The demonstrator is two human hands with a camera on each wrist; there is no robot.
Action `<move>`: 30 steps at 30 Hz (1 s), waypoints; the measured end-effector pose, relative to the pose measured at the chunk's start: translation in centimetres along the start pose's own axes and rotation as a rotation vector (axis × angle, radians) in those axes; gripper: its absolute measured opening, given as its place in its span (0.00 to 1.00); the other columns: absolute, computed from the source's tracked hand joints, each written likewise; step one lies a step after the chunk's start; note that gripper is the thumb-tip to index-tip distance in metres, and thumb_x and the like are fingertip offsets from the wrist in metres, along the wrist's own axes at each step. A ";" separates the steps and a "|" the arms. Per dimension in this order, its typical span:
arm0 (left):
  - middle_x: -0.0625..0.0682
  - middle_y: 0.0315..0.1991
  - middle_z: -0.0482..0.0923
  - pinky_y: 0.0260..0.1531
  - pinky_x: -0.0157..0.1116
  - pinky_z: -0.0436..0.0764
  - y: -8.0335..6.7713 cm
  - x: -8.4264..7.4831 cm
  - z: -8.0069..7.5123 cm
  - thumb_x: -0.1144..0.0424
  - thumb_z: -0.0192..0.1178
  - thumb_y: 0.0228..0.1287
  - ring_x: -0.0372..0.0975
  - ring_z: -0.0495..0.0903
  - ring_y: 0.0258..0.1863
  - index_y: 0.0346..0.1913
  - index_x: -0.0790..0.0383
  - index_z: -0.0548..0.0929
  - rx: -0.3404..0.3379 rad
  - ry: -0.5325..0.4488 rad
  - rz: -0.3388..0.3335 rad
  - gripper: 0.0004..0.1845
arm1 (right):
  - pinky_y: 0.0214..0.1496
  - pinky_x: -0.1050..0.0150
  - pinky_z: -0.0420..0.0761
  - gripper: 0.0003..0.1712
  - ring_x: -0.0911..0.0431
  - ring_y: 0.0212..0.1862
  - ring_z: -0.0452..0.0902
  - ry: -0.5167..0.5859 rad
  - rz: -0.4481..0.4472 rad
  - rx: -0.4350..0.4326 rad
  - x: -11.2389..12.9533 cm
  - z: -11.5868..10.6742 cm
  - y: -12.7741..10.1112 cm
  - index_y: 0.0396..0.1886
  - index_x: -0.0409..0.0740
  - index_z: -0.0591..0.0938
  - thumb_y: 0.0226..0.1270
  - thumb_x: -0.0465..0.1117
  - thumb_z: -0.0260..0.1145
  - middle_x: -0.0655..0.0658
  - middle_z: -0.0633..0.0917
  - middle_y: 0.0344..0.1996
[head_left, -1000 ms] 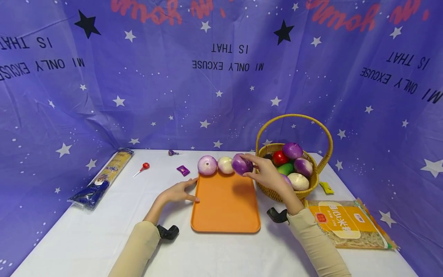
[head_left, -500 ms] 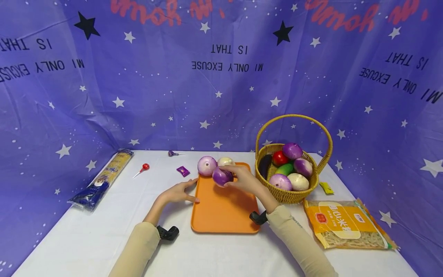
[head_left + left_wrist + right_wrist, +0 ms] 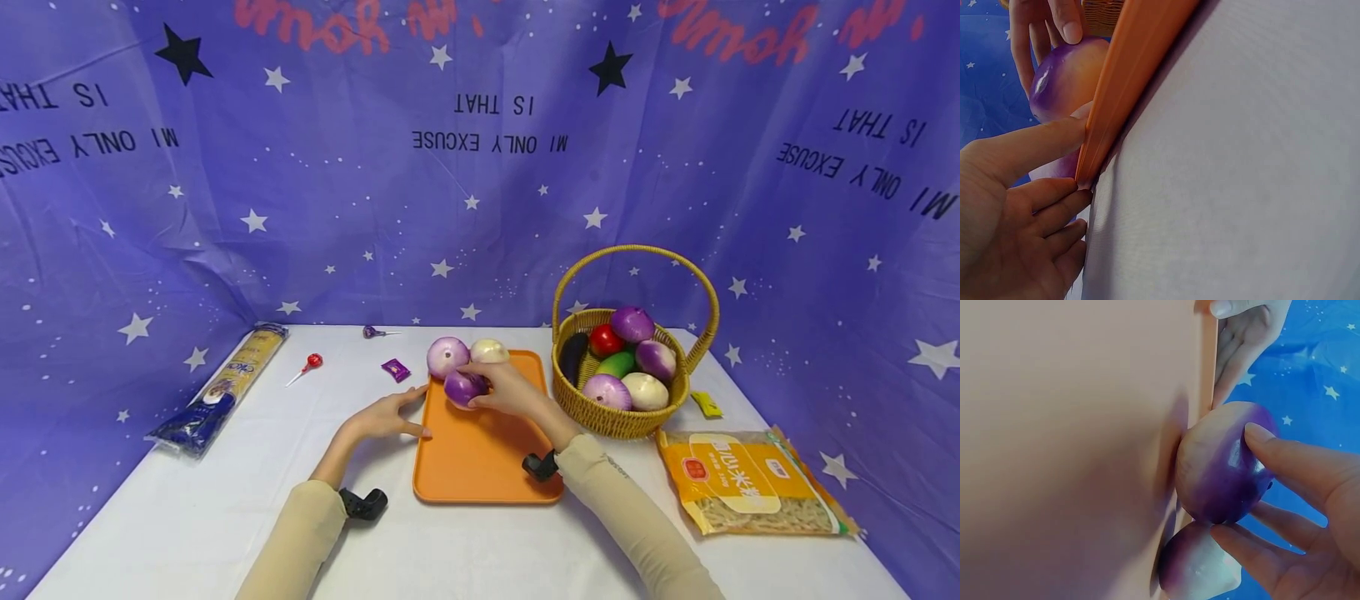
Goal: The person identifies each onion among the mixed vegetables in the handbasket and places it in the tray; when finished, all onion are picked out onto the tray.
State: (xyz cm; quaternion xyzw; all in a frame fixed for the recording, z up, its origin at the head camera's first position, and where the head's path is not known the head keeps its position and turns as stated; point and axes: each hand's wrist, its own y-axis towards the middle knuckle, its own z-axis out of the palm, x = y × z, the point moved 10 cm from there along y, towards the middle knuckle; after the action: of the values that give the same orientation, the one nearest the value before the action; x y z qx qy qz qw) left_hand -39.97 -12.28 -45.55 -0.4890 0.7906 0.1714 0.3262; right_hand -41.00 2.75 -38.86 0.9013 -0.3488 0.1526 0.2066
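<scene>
My right hand [image 3: 516,392] pinches a purple-topped turnip [image 3: 462,389] between thumb and fingers, over the far left corner of an orange tray [image 3: 487,462]. In the right wrist view, the turnip [image 3: 1225,462] shows a pale underside turned toward the tray. At the tray's left rim, my left hand [image 3: 384,415] grips the edge, its thumb over the rim and fingers outside, as the left wrist view shows. A pale purple onion-like vegetable [image 3: 447,357] sits at the far left corner. Beside it lies a whitish turnip [image 3: 489,350], partly hidden behind my right hand.
A wicker basket [image 3: 626,423] of vegetables stands right of the tray. A noodle packet [image 3: 753,483] and a yellow sweet [image 3: 707,405] lie beyond it. Leftward are a purple sweet [image 3: 396,369], a red lollipop [image 3: 314,361], a purple lollipop [image 3: 371,332] and a long pasta packet [image 3: 225,387].
My right hand has carried the purple turnip leftward from beside the basket, then slightly farther left and down toward the tray's far left corner. The left hand has stayed at the tray's rim.
</scene>
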 end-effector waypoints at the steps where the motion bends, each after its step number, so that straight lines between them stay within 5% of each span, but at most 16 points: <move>1: 0.66 0.71 0.56 0.68 0.56 0.56 0.0 0.0 0.0 0.50 0.71 0.53 0.59 0.56 0.70 0.74 0.64 0.57 -0.001 -0.001 0.000 0.50 | 0.64 0.53 0.72 0.32 0.49 0.59 0.74 0.002 0.000 0.000 0.0 0.0 0.0 0.61 0.41 0.77 0.56 0.38 0.75 0.42 0.80 0.57; 11: 0.66 0.71 0.57 0.68 0.56 0.55 -0.1 0.1 0.0 0.49 0.71 0.53 0.58 0.55 0.70 0.74 0.63 0.57 -0.001 -0.010 -0.006 0.50 | 0.54 0.56 0.78 0.32 0.50 0.52 0.75 0.017 0.019 -0.005 -0.3 -0.3 -0.3 0.63 0.42 0.76 0.57 0.38 0.74 0.43 0.80 0.57; 30: 0.66 0.72 0.55 0.69 0.55 0.53 0.1 0.1 0.2 0.50 0.71 0.52 0.58 0.54 0.71 0.75 0.62 0.57 0.010 -0.016 -0.005 0.50 | 0.66 0.50 0.69 0.31 0.45 0.64 0.70 -0.080 -0.099 -0.069 1.4 -5.5 -5.7 0.61 0.40 0.77 0.57 0.37 0.74 0.39 0.77 0.61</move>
State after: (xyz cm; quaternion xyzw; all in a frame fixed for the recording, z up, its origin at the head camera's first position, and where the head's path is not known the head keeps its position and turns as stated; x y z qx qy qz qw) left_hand -40.03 -12.20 -45.80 -0.4880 0.7875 0.1706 0.3355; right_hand -36.79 8.43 -35.08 0.9152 -0.3166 0.0937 0.2308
